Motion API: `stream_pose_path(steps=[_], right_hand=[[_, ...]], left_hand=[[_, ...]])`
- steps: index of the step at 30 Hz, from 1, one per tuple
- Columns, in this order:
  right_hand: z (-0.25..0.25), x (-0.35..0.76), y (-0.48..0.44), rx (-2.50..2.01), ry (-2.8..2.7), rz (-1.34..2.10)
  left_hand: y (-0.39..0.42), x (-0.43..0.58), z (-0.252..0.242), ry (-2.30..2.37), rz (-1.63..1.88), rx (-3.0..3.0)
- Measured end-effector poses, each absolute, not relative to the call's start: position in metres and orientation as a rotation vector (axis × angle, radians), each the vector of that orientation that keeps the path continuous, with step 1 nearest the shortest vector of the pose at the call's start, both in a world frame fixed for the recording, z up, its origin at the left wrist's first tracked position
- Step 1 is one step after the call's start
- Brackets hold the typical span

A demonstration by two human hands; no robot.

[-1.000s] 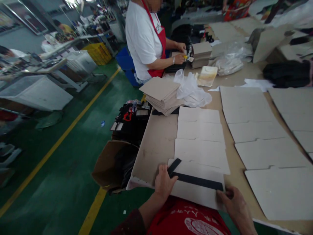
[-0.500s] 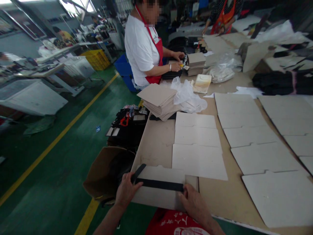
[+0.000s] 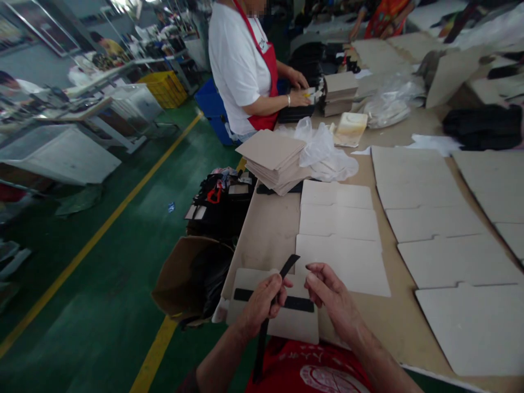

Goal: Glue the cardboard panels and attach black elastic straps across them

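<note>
My left hand (image 3: 262, 303) is closed on a long black strip (image 3: 282, 271), whose top end sticks up past my fingers and whose lower end hangs down over my red apron. My right hand (image 3: 331, 297) hovers just right of it with fingers curled, touching nothing that I can see. Under both hands lies a pale cardboard sheet (image 3: 295, 325) at the near table edge, and a black strip (image 3: 249, 295) is stuck across it.
More pale sheets (image 3: 339, 221) lie in overlapping rows across the table (image 3: 266, 229). A stack of brown boards (image 3: 272, 158) and a clear plastic bag (image 3: 323, 153) sit farther back. A co-worker in a red apron (image 3: 245, 65) works at the far end. An open carton (image 3: 188, 278) stands on the floor at left.
The cardboard sheet with its black strip has been slid left to the table edge and let go. My left hand has lifted a loose black strip, and my right hand has left the sheet.
</note>
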State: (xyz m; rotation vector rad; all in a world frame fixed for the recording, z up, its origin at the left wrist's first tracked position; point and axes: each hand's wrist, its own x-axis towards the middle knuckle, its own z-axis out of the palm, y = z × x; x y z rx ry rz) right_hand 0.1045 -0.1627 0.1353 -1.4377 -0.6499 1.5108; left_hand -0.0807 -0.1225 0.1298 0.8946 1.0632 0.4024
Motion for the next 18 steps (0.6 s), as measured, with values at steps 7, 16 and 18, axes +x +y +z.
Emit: stream_pose_path(steps=[7,16,18], right_hand=[[0.139,0.107,-0.152,-1.398,-0.48,1.519],[0.137,0.103,-0.154,-1.38,-0.39,1.511],[0.135,0.104,-0.157,-1.366,-0.379,1.52]], left_hand=[[-0.129,-0.066,0.129,0.987,0.33,0.906],[-0.134,-0.07,0.116,0.904,0.375,0.805],[-0.135,-0.071,0.115,0.901,0.394,0.777]])
